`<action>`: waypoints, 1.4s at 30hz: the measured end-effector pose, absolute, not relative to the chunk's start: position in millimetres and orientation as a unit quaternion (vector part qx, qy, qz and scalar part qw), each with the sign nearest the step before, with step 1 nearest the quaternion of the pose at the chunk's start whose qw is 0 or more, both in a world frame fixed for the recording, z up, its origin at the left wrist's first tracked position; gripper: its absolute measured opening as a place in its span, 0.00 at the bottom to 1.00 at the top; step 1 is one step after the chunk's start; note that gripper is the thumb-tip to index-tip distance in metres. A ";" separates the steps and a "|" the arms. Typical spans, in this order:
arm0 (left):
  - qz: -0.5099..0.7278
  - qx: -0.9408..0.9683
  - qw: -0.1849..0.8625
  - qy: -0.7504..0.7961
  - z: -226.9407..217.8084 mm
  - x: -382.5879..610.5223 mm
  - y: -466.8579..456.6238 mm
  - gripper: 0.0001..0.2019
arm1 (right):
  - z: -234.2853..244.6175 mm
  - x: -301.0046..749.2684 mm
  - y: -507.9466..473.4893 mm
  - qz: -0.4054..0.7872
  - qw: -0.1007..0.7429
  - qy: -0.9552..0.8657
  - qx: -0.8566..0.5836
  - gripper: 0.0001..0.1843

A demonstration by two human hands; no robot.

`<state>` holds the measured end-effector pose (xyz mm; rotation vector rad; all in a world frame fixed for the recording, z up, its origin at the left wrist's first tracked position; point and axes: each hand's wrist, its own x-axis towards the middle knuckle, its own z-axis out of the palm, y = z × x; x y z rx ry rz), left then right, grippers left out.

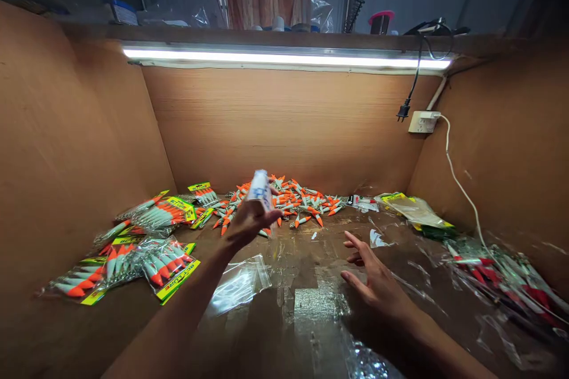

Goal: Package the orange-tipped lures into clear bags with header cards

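My left hand [254,220] is closed around a small white pack with blue print [260,188], slightly blurred, held in front of a heap of fishing lures [306,198]. The lures are pale with orange tips and lie loose against the back wall. My right hand [367,266] is over the tabletop with its fingers apart and nothing in them. Below my left wrist lies a clear plastic bag [243,284]. On the left, several bagged lures with yellow-green header cards [171,266] are piled up.
Flat packaging with yellow cards [415,213] lies at the back right. Red-and-white items in clear plastic [502,278] are heaped at the right. A white cable [460,180] runs down from the socket [423,122], and a loose black plug [403,110] hangs beside it.
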<state>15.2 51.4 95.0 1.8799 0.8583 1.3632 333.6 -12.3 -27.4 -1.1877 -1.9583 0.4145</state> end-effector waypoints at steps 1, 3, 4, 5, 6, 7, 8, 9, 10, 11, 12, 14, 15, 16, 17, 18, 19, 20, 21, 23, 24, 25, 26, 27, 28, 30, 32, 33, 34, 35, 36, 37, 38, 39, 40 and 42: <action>0.497 0.730 0.319 0.344 94.2 15.3 51.9 0.27 | -28.0 333.7 -12.0 0.166 0.391 -0.774 -0.470 0.39; 0.488 0.741 0.315 0.336 94.7 14.8 52.9 0.28 | -28.8 333.7 -11.7 0.169 0.378 -0.776 -0.476 0.39; 0.505 0.740 0.314 0.315 96.9 13.9 53.5 0.29 | -29.1 333.8 -11.6 0.170 0.373 -0.777 -0.479 0.40; 0.525 0.736 0.311 0.291 100.3 12.4 54.0 0.30 | -29.4 333.9 -11.6 0.170 0.369 -0.778 -0.480 0.40; 0.550 0.728 0.309 0.267 104.3 10.7 54.7 0.32 | -29.5 334.0 -11.6 0.171 0.366 -0.779 -0.480 0.40; 0.571 0.719 0.309 0.249 108.1 9.1 55.4 0.32 | -29.6 334.3 -11.5 0.171 0.364 -0.780 -0.480 0.39; 0.581 0.712 0.313 0.240 111.0 7.9 56.1 0.33 | -29.7 334.5 -11.4 0.171 0.363 -0.781 -0.478 0.39; 0.576 0.711 0.323 0.240 112.4 7.3 56.8 0.33 | -29.8 334.9 -11.4 0.172 0.361 -0.784 -0.476 0.39; 0.556 0.717 0.341 0.247 112.0 7.5 57.2 0.34 | -30.1 335.2 -11.3 0.173 0.359 -0.786 -0.474 0.39; 0.527 0.725 0.362 0.256 110.0 8.4 57.4 0.36 | -30.5 335.4 -11.3 0.173 0.357 -0.787 -0.473 0.39; 0.502 0.731 0.383 0.261 106.7 9.9 57.2 0.37 | -31.0 335.6 -11.3 0.173 0.357 -0.787 -0.473 0.39; 0.495 0.723 0.413 0.250 98.7 13.9 56.2 0.39 | -32.3 335.6 -11.3 0.173 0.356 -0.786 -0.475 0.39; 0.512 0.710 0.422 0.235 95.2 15.8 55.6 0.39 | -33.0 335.6 -11.1 0.173 0.356 -0.786 -0.475 0.39; 0.532 0.697 0.428 0.219 92.5 17.4 55.1 0.38 | -33.7 335.6 -10.7 0.173 0.356 -0.785 -0.476 0.39; 0.547 0.685 0.434 0.208 91.0 18.7 54.9 0.38 | -34.5 335.9 -10.0 0.173 0.356 -0.785 -0.476 0.39; 0.554 0.677 0.440 0.202 90.5 19.2 55.1 0.37 | -35.2 336.5 -9.0 0.173 0.356 -0.785 -0.476 0.38; 0.554 0.675 0.444 0.202 91.0 19.0 55.6 0.37 | -35.9 337.6 -7.7 0.173 0.357 -0.785 -0.477 0.38; 0.553 0.675 0.443 0.206 92.2 17.8 56.4 0.37 | -36.5 339.1 -6.5 0.172 0.356 -0.784 -0.478 0.38; 0.551 0.677 0.438 0.216 93.6 15.3 57.4 0.37 | -36.8 340.7 -5.6 0.171 0.355 -0.784 -0.480 0.37; 0.536 0.691 0.410 0.258 95.1 6.7 59.4 0.34 | -35.9 342.5 -6.7 0.167 0.349 -0.785 -0.484 0.37; 0.520 0.703 0.390 0.290 94.2 0.7 60.0 0.31 | -34.4 341.3 -9.5 0.160 0.345 -0.787 -0.485 0.36; 0.501 0.713 0.369 0.324 91.6 -6.0 60.4 0.29 | -32.1 337.8 -14.4 0.149 0.342 -0.793 -0.482 0.36; 0.483 0.720 0.350 0.356 87.1 -13.0 60.5 0.27 | -28.9 331.2 -21.2 0.135 0.336 -0.804 -0.471 0.35; 0.469 0.722 0.334 0.383 80.6 -20.0 60.4 0.26 | -25.0 321.2 -29.8 0.116 0.327 -0.825 -0.446 0.35; 0.460 0.721 0.324 0.404 72.4 -26.5 60.3 0.26 | -20.6 308.1 -39.6 0.096 0.314 -0.854 -0.403 0.34; 0.450 0.714 0.318 0.432 53.2 -36.9 60.5 0.26 | -11.6 273.8 -60.2 0.065 0.264 -0.926 -0.264 0.33; 0.436 0.715 0.306 0.452 34.6 -43.7 62.0 0.29 | -4.4 234.6 -76.8 0.058 0.196 -0.968 -0.149 0.32; 0.429 0.718 0.297 0.460 27.1 -46.1 63.0 0.31 | -1.9 215.4 -82.1 0.062 0.175 -0.975 -0.124 0.33; 0.422 0.723 0.287 0.466 21.3 -48.2 64.1 0.33 | -0.3 197.4 -85.2 0.069 0.157 -0.979 -0.110 0.33; 0.415 0.729 0.275 0.470 17.4 -50.2 64.9 0.36 | 0.9 181.0 -86.0 0.077 0.146 -0.981 -0.105 0.34; 0.407 0.737 0.262 0.472 15.4 -52.3 65.2 0.39 | 1.9 166.5 -84.8 0.084 0.139 -0.982 -0.098 0.35; 0.399 0.744 0.249 0.474 14.8 -54.8 64.9 0.43 | 3.1 153.7 -82.2 0.092 0.134 -0.983 -0.088 0.36; 0.392 0.751 0.236 0.476 15.5 -57.8 63.7 0.45 | 4.6 142.6 -78.7 0.101 0.132 -0.983 -0.077 0.37; 0.387 0.756 0.221 0.479 17.0 -61.4 61.4 0.47 | 6.5 133.0 -75.0 0.110 0.129 -0.983 -0.066 0.39; 0.383 0.760 0.206 0.483 18.8 -65.8 57.9 0.48 | 8.7 124.7 -71.6 0.116 0.128 -0.983 -0.054 0.40; 0.382 0.759 0.170 0.500 22.3 -77.1 46.3 0.44 | 12.7 112.1 -67.0 0.121 0.121 -0.985 -0.030 0.40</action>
